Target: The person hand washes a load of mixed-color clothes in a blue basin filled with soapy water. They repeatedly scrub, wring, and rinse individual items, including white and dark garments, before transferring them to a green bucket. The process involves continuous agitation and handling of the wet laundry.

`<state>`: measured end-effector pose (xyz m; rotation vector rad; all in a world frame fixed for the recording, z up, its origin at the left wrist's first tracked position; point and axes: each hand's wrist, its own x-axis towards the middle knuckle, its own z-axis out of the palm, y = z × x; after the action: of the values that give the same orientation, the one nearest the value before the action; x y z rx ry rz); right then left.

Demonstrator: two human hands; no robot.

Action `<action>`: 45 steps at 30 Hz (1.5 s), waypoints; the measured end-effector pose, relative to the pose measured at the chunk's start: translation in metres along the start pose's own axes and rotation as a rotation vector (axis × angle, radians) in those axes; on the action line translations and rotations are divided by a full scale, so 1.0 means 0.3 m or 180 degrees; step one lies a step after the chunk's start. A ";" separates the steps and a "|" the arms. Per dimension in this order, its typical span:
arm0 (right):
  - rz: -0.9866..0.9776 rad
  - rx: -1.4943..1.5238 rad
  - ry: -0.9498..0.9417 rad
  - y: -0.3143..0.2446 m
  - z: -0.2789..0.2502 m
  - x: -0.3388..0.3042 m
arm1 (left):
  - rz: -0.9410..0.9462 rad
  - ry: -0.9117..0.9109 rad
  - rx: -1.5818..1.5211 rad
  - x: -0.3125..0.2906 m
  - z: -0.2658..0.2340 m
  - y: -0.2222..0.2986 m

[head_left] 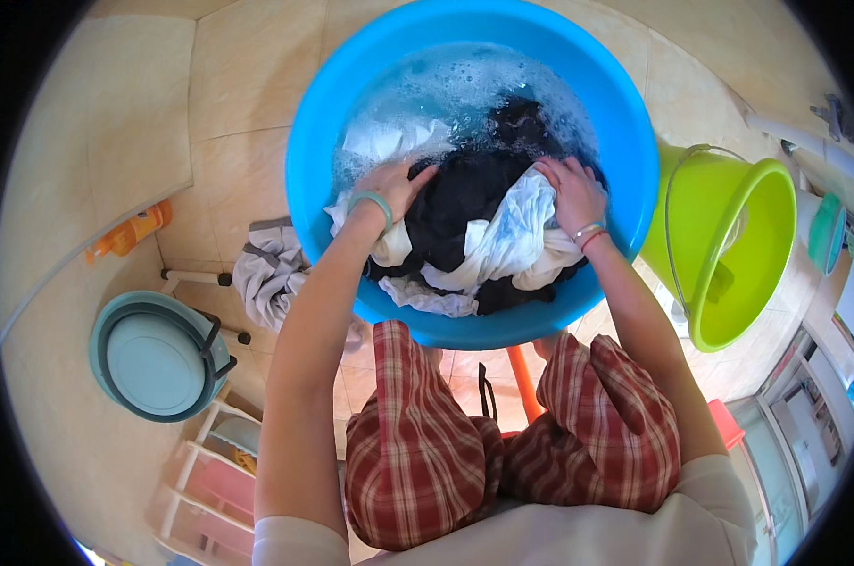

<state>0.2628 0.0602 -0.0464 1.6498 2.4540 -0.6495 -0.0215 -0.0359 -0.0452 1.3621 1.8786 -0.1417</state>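
The blue basin (314,141) carries the wash; dark cloth (460,193) fills its middle; white cloth (512,236) slants toward its near edge; my left grip (396,191) touches dark, my right grip (578,195) white, how tightly I cannot tell; likely kneading; another press calls for steady palms.

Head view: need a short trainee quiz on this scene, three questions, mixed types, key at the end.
1. True or false: the person's left hand and right hand are both outside the round blue plastic basin.
2. Where is the lime-green plastic bucket relative to the basin? A) left; B) right; C) inside it.
3. Fill in: a round pale-green bangle circles the person's ____ wrist.

Key: 1. False, both are inside, on the laundry. 2. B. 3. left.
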 end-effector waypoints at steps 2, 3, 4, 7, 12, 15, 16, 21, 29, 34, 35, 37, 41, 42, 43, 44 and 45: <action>0.0167 0.0143 -0.0074 0.006 0.025 0.025 | -0.0209 0.0131 -0.0244 -0.020 0.025 -0.020; 0.0265 0.0208 -0.0101 0.013 0.039 0.038 | -0.0294 0.0197 -0.0365 -0.027 0.022 -0.013; 0.0227 0.0213 -0.0111 0.022 0.048 0.053 | -0.0120 0.0574 -0.0151 -0.045 0.023 -0.005; 0.0401 -0.0006 -0.0380 0.041 0.055 0.076 | 0.0649 0.1596 0.0381 -0.141 -0.008 0.034; 0.0507 0.0057 -0.0497 0.059 0.028 0.079 | 0.2137 0.0917 0.0119 -0.321 -0.064 0.050; 0.0513 0.0174 -0.0440 0.047 0.022 0.072 | 0.2385 -0.0143 0.0342 -0.403 0.024 0.029; 0.0538 0.0242 -0.0437 0.033 0.018 0.070 | 0.2434 -0.0398 0.0501 -0.416 0.069 0.012; 0.0563 0.0164 -0.0587 0.010 0.004 0.077 | 0.2243 0.0193 0.1152 -0.398 0.180 -0.052; -0.0036 0.0041 -0.0010 0.004 -0.041 0.007 | 0.0488 -0.0295 -0.2066 -0.479 -0.126 0.073; -0.0903 0.0471 0.0634 -0.076 -0.214 -0.002 | 0.0188 0.0035 -0.3199 -0.548 -0.324 0.187; -0.1164 0.1065 0.0165 -0.103 -0.246 0.001 | 0.0155 0.0097 -0.3287 -0.570 -0.366 0.211; -0.1666 0.2231 -0.0772 -0.150 -0.287 -0.001 | 0.0210 0.0326 -0.3530 -0.629 -0.454 0.243; -0.2427 0.2529 -0.0943 -0.234 -0.263 -0.051 | 0.0571 0.1187 -0.4977 -0.690 -0.655 0.349; -0.2311 0.3326 -0.1296 -0.263 -0.259 -0.056 | 0.0728 0.1204 -0.5187 -0.689 -0.682 0.357; -0.2158 0.4108 -0.1661 -0.289 -0.261 -0.065 | 0.0895 0.1204 -0.5404 -0.686 -0.706 0.364; -0.1274 0.5213 -0.2260 -0.306 -0.270 -0.077 | 0.1228 0.1071 -0.5419 -0.653 -0.721 0.353; -0.0784 0.5806 -0.2327 -0.303 -0.232 -0.063 | 0.1479 0.0894 -0.5544 -0.606 -0.730 0.359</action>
<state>0.1979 0.0436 0.0485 0.6736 1.1153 -3.2090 -0.0272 -0.0165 0.2585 0.4354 1.0238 1.5752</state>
